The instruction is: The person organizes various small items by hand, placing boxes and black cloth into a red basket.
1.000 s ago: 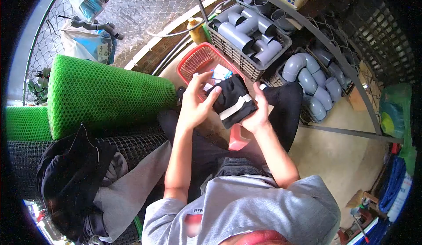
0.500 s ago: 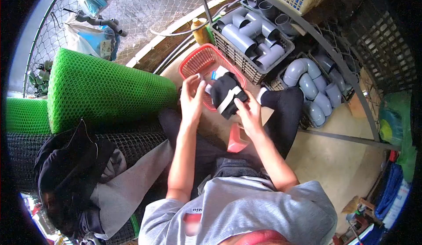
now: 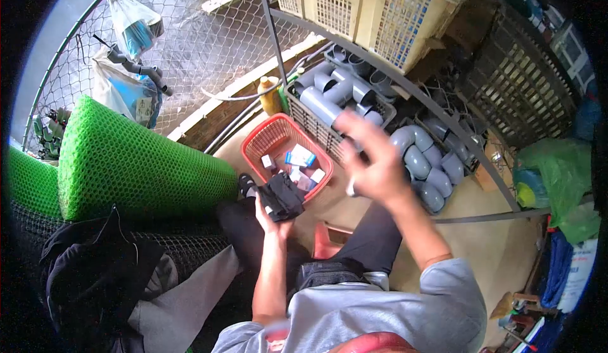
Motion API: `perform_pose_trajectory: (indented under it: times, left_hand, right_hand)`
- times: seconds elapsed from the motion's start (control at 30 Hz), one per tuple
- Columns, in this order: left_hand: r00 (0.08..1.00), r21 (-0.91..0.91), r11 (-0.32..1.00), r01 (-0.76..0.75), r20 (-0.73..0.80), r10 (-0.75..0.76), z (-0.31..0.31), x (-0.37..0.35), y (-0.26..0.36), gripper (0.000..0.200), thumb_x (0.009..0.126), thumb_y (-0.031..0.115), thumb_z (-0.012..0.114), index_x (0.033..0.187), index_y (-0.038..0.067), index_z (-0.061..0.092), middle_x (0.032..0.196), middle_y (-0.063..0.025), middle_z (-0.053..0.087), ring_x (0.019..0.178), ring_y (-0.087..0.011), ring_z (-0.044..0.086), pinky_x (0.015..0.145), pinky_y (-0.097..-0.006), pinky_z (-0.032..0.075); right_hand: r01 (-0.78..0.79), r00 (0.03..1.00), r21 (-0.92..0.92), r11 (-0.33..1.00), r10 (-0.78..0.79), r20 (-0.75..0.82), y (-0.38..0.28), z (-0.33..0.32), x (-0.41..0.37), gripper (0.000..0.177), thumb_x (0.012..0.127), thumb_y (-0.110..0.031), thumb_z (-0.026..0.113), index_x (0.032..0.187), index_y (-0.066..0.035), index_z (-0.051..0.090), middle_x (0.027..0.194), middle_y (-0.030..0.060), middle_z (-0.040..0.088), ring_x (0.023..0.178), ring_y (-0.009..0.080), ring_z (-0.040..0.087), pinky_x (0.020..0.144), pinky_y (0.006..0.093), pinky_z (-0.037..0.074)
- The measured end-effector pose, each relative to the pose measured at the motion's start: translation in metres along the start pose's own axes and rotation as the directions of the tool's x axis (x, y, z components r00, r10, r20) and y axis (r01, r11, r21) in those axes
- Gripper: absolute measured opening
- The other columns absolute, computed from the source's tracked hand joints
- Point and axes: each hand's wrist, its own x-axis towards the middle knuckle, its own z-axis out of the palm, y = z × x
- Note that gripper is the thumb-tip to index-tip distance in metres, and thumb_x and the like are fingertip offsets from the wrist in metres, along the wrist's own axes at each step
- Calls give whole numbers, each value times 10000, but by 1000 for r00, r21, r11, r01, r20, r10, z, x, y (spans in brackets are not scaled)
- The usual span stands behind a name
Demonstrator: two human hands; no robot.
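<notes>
A black fabric item [image 3: 282, 196] rests in my left hand [image 3: 272, 223], with my fingers closed round its lower left side, just in front of the red plastic basket [image 3: 252, 143]. Inside the basket lie several small boxes and packets, among them a blue and white box [image 3: 300, 155]. My right hand [image 3: 373, 160] is raised to the right of the basket, blurred by motion, its fingers apart. Something small and white shows at its thumb side, too blurred to identify.
Crates of grey pipe fittings [image 3: 322, 103] stand beyond and right of the basket. A green mesh roll [image 3: 145, 163] lies at left, above a dark jacket [image 3: 95, 258]. Cream crates [image 3: 361, 11] stand behind. A pink stool [image 3: 324, 242] is between my legs.
My right hand has let go of the black item and moved right and up. My left hand now holds the item alone, lower down. The view has shifted, showing more of the cream crates.
</notes>
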Motion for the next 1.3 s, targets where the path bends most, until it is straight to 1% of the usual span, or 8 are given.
perform_pose_trajectory:
  times: [0.13, 0.23, 0.37, 0.43, 0.5, 0.73, 1.07, 1.3]
  left_hand:
    - [999, 59, 998, -30, 25, 29, -10, -11, 29, 798, 1007, 640, 396, 1511, 26, 467, 1464, -199, 561, 1333, -406, 553, 1143, -573, 427]
    - [999, 0, 1000, -29, 13, 29, -39, -12, 47, 804, 1006, 633, 413, 1509, 7, 462, 1452, -218, 569, 1321, -430, 562, 1127, -580, 442]
    - [996, -24, 995, -94, -14, 94, -59, -13, 58, 755, 1001, 620, 437, 1456, 24, 520, 1381, -201, 610, 1273, -430, 586, 1099, -554, 467]
    - [992, -36, 992, -120, -44, 119, -63, -9, 58, 734, 1021, 598, 420, 1443, 5, 519, 1379, -197, 616, 1274, -407, 594, 1114, -530, 462]
    - [989, -32, 990, -139, -63, 137, -72, -7, 57, 730, 1023, 596, 421, 1438, 4, 521, 1373, -196, 618, 1261, -407, 600, 1114, -528, 462]
    - [974, 41, 984, -171, -143, 175, -64, -2, 62, 713, 1026, 590, 413, 1406, 3, 549, 1319, -175, 653, 1190, -385, 643, 1048, -513, 507]
    - [976, 40, 996, -81, -198, 88, -63, 5, 57, 685, 1014, 591, 435, 1368, 23, 581, 1285, -162, 667, 1171, -361, 644, 1033, -486, 512]
    - [981, 14, 997, -79, -178, 80, -65, 4, 58, 677, 1020, 585, 431, 1364, 23, 586, 1275, -162, 672, 1170, -363, 648, 1048, -492, 504]
  right_hand:
    - [150, 930, -253, 956, -223, -292, 24, -97, 133, 201, 974, -106, 669, 1159, -67, 737, 1104, 102, 772, 1033, 214, 729, 911, 355, 555]
    - [223, 937, -493, 841, -325, -129, 63, -170, 251, 326, 987, -203, 716, 1284, -70, 699, 1158, 112, 752, 1052, 178, 704, 911, 321, 558]
    - [-154, 986, -717, 680, 157, -63, 95, -196, 367, 355, 977, -222, 715, 1260, -11, 683, 1082, 140, 751, 955, 289, 726, 848, 432, 586]
    - [-67, 978, -746, 663, 191, 81, 212, -241, 440, 431, 947, -250, 755, 1317, -48, 663, 1161, 143, 736, 1025, 276, 714, 889, 424, 578]
    - [23, 951, -763, 646, 221, 217, 231, -223, 445, 518, 917, -278, 794, 1373, -85, 643, 1239, 145, 720, 1095, 263, 702, 931, 416, 570]
    - [-480, 661, -731, 484, 748, 61, 242, -206, 451, 957, 777, -404, 892, 1563, -135, 418, 1520, 193, 511, 1366, 391, 524, 974, 700, 509]
    - [-313, 717, -776, 548, 672, 186, 248, -194, 449, 905, 747, -528, 901, 1366, -2, 501, 1241, 191, 617, 1079, 300, 619, 779, 452, 549]
    - [-108, 792, -883, 457, 576, 201, 257, -194, 450, 1004, 678, -623, 905, 1354, 20, 535, 1353, 251, 595, 1217, 336, 612, 999, 422, 507]
